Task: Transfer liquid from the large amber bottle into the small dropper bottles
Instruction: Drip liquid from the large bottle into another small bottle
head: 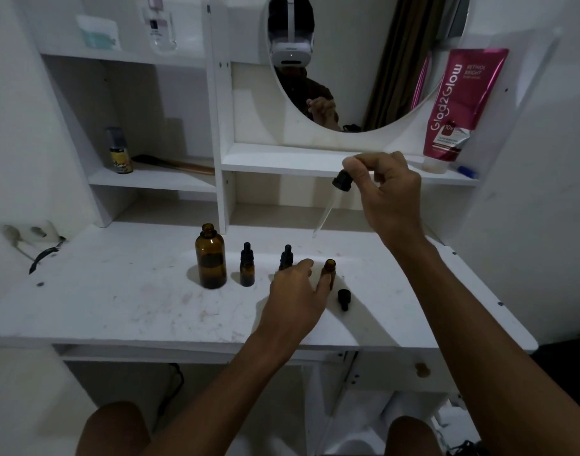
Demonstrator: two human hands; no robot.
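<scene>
The person's right hand is raised above the white bench, its thumb and forefinger pinching the black rubber bulb of a clear glass dropper. The dropper's long axis is tilted: the bulb is up at the fingers and the glass tube slants down and to the left, its tip in the air above the bench, well apart from every bottle.

The large amber glass bottle stands upright on the bench at the left of the row, its neck uncapped and pointing straight up. Just to its right stands a small amber dropper bottle with a black cap, then a second capped one, partly hidden behind the left hand. That hand rests low over the bench with its fingers loosely spread; the thumb lies against the lower part of a small uncapped amber bottle, which stands upright with its mouth open. A loose black dropper cap lies on its side just beside that bottle, on the near right.
</scene>
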